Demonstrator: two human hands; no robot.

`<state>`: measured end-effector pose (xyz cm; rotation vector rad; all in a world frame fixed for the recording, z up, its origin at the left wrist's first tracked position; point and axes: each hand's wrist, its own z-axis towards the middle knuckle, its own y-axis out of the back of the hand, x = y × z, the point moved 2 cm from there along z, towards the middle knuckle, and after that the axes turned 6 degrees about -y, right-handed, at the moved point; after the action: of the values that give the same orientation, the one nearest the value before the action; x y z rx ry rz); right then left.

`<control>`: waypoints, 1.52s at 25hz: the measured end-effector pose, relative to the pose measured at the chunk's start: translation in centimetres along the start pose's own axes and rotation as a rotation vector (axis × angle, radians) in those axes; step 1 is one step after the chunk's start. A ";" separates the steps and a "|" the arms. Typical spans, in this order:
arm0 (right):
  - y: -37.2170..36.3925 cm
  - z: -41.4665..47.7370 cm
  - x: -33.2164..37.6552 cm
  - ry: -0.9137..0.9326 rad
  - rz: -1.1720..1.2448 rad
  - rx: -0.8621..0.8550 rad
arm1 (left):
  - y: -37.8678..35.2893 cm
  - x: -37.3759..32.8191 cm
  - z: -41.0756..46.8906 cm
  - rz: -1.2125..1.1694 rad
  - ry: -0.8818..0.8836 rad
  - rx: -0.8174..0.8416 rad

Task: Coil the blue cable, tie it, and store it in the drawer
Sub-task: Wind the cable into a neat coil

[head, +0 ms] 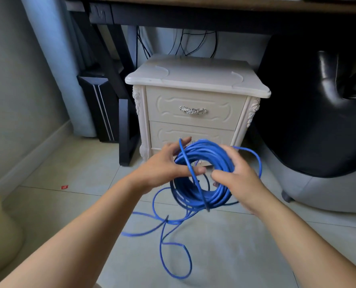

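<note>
The handle of the lower drawer (193, 132) is hidden from us behind the cable (206, 151), the left hand (162, 165) and the right hand (241, 175). The desk (193, 3) is cut off by the top edge, the black chair (318, 111) by the right. The cable's loose lower strands look blurred to us.

Home office corner, desk (193, 5), PC tower (102, 104), cream nightstand (193, 84), tiled floor (225, 246)

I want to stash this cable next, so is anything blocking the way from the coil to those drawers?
Nothing stands between the blue cable and the nightstand, but the top drawer and lower drawer are both shut, and loose cable trails below.
</note>
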<state>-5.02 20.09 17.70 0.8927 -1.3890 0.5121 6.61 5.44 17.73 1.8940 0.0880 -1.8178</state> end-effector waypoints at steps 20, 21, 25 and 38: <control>1.1 2.6 -1.8 -0.174 0.119 -0.239 | 1.7 0.2 0.5 0.539 0.107 -0.268; 1.8 3.0 -2.4 -0.254 0.050 -0.238 | 2.2 0.2 0.4 0.474 0.094 -0.285; 1.2 2.6 -1.6 -0.044 -0.204 -0.338 | 3.5 -0.4 0.1 0.176 0.045 -0.325; -2.5 1.5 -1.5 -0.228 0.407 0.359 | 2.7 -0.6 -0.1 -0.245 0.149 -0.484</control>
<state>-4.21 17.72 15.53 0.9786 -1.7320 1.0186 7.70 3.28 19.12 1.7132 0.7699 -1.6096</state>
